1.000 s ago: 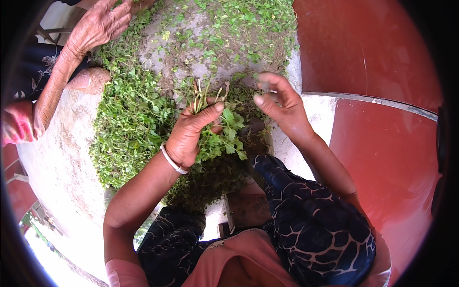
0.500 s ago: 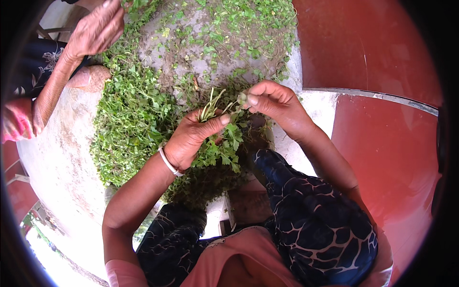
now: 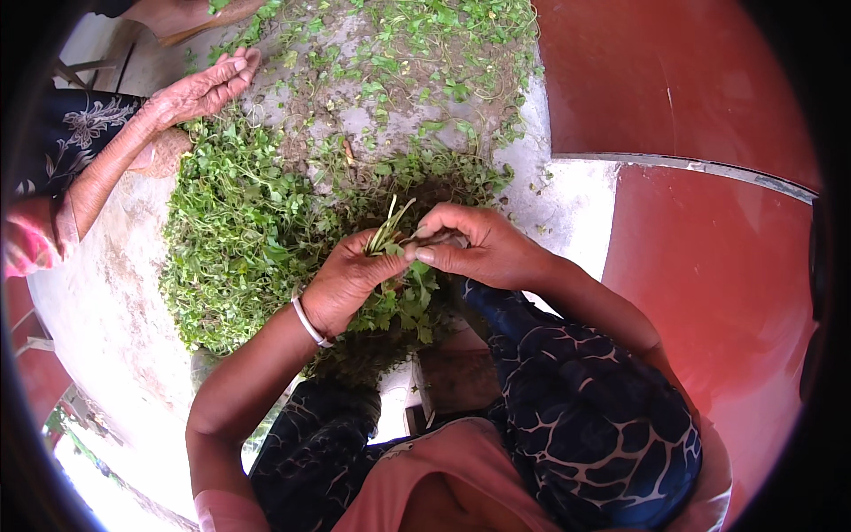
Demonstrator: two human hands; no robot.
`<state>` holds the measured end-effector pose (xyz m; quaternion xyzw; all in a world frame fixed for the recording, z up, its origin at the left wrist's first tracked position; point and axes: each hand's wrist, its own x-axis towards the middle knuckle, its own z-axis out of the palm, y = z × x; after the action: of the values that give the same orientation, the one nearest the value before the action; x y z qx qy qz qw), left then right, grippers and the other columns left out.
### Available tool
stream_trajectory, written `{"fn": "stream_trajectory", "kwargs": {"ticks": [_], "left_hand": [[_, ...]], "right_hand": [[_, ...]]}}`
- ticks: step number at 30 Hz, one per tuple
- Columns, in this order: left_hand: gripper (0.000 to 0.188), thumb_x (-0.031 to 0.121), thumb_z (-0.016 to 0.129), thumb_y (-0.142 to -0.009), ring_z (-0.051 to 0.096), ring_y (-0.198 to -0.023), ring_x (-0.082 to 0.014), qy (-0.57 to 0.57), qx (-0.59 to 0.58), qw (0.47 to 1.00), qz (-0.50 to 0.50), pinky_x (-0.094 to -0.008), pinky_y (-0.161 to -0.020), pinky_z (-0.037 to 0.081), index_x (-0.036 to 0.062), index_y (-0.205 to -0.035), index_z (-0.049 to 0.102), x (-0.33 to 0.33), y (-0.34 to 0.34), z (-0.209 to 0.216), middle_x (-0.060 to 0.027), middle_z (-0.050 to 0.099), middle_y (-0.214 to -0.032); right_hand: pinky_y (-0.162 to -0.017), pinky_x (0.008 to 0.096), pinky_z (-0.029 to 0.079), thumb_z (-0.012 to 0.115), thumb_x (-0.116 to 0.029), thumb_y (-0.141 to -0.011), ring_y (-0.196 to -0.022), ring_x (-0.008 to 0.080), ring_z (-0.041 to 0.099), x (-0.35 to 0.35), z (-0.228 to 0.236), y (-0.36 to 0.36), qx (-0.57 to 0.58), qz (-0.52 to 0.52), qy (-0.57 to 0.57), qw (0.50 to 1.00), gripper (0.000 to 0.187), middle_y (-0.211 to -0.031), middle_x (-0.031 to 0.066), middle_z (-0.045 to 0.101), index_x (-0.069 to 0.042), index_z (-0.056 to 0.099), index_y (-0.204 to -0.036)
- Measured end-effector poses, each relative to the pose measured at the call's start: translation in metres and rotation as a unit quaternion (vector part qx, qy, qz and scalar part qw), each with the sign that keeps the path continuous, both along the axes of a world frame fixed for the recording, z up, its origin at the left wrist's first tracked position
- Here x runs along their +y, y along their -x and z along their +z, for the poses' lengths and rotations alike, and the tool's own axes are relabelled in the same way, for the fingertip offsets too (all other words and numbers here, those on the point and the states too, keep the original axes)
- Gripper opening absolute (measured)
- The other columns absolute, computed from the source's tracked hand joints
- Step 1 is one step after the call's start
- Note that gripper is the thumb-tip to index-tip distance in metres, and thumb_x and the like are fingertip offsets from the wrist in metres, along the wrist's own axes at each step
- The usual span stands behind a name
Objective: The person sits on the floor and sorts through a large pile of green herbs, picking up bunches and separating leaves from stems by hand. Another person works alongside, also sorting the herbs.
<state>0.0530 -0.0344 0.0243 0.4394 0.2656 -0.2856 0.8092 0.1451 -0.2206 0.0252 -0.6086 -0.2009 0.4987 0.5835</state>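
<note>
My left hand [image 3: 344,282], with a white band at its wrist, is closed round a bunch of leafy green herbs [image 3: 413,306]. Pale cut-looking stems stick up above its fingers, and the leaves hang below the thumb. My right hand [image 3: 483,250] meets the left thumb tip, its thumb and fingers pinched together beside the stems. What lies in that pinch is too small to make out. Just left of my hands spreads a thick heap of the same kind of greens [image 3: 239,222].
At the upper left another person's hand [image 3: 202,93] reaches over the heap. Loose sprigs and soil [image 3: 399,71] cover the pale grey surface beyond my hands. Red floor [image 3: 674,89] with a pale strip lies to the right. My knees in dark patterned cloth [image 3: 594,408] are below.
My right hand has come down and left, from above the stems to the left thumb. The other person's hand has moved down and right, its fingers now stretched out.
</note>
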Motion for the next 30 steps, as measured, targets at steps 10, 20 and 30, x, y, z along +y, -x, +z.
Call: {"fn": "stream_trajectory", "kwargs": {"ticks": [10, 20, 30], "left_hand": [[0.019, 0.02, 0.064, -0.087, 0.05, -0.069, -0.0069, -0.015, -0.033, 0.994, -0.104, -0.0235, -0.063, 0.042, 0.0063, -0.1, 0.062, -0.004, 0.021, -0.004, 0.0022, 0.059, -0.081], [0.021, 0.014, 0.062, -0.086, 0.051, -0.079, -0.005, -0.027, -0.034, 0.999, -0.024, -0.0215, -0.073, 0.041, 0.0061, -0.105, 0.06, -0.007, 0.024, -0.002, 0.0041, 0.059, -0.089], [0.02, 0.016, 0.059, -0.08, 0.053, -0.087, -0.0118, -0.036, 0.007, 0.998, 0.046, -0.0264, -0.084, 0.039, 0.0038, -0.096, 0.06, 0.007, 0.018, 0.007, -0.0008, 0.06, -0.088]], "right_hand": [[-0.06, 0.0247, 0.04, 0.06, -0.017, -0.089, -0.068, 0.006, 0.048, -0.011, -0.009, 0.015, -0.078, 0.048, 0.056, 0.994, 0.015, -0.074, 0.0015, 0.056, -0.002, 0.059, -0.092], [-0.061, 0.024, 0.039, 0.059, -0.011, -0.089, -0.069, 0.0061, 0.048, -0.006, -0.002, 0.015, -0.083, 0.054, 0.066, 0.993, 0.01, -0.076, 0.002, 0.055, -0.002, 0.058, -0.093], [-0.072, 0.0266, 0.045, 0.063, -0.012, -0.086, -0.083, 0.0107, 0.057, -0.013, 0.0, 0.012, -0.071, 0.109, 0.021, 0.991, 0.017, -0.088, 0.0034, 0.06, -0.002, 0.058, -0.098]]}}
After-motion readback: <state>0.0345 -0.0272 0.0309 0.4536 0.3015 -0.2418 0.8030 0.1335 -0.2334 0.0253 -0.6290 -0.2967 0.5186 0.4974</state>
